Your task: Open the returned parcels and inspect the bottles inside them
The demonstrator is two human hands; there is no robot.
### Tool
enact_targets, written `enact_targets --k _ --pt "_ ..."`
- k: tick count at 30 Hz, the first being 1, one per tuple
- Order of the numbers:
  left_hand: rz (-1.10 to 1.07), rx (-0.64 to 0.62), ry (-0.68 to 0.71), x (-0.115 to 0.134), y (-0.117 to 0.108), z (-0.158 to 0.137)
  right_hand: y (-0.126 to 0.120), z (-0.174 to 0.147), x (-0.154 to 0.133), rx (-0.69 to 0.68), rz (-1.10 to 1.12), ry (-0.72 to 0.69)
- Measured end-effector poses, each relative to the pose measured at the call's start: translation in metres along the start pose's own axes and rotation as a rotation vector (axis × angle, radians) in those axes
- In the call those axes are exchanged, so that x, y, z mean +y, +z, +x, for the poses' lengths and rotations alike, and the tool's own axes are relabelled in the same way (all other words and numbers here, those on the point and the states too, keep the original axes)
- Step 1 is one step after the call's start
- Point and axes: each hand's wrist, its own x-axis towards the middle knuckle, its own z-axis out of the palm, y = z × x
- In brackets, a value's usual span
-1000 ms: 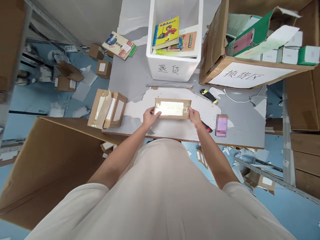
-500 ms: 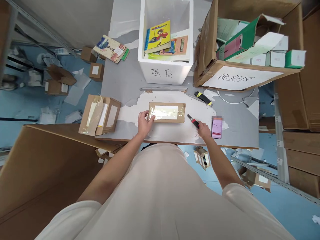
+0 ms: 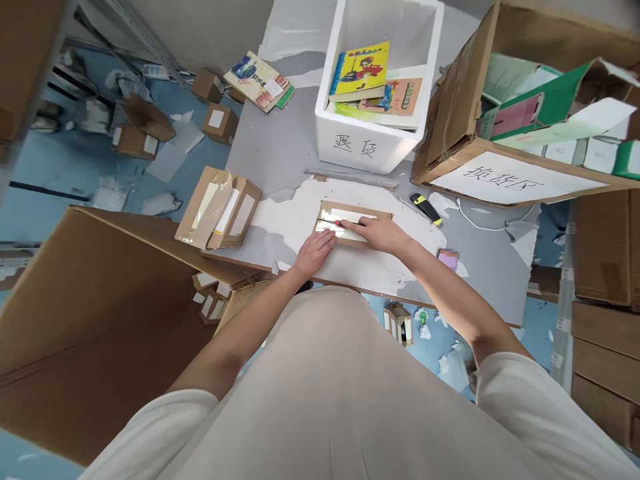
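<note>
Worn on the head; faces forward and steeply down. Sees the off-white cloth shirt [image 3: 325,380] from above, nearest and largest, at bottom centre. Views the bare left hand [image 3: 316,253] and bare right hand [image 3: 384,234] at arm's length, near mid-frame, over the grey, paper-patched tabletop [image 3: 493,270]. Reaches beyond to the white rectangular foam bin [image 3: 367,152], cropped at top. Spans widely, from the large open brown cardboard box [image 3: 130,327] leftward to the stacked brown cardboard cartons [image 3: 605,343] rightward.

Around the parcel [image 3: 350,213] on your grey table [image 3: 280,143], white bin [image 3: 370,143] at twelve o'clock, big carton [image 3: 450,113] at two! You've got yellow-black cutter [image 3: 426,209] at three, phone [image 3: 447,259] at four, taped box [image 3: 220,210] at nine, books [image 3: 257,81] at eleven.
</note>
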Motion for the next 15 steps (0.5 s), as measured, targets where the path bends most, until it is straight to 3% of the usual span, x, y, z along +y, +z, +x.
enact_targets --k 11,15 --pt "-0.094 0.032 -0.039 -0.001 0.003 -0.002 -0.018 0.011 -0.026 -0.063 -0.102 0.037" --pt "-0.117 0.038 -0.091 -0.003 0.006 -0.001 -0.018 -0.006 -0.007 -0.098 -0.151 0.037"
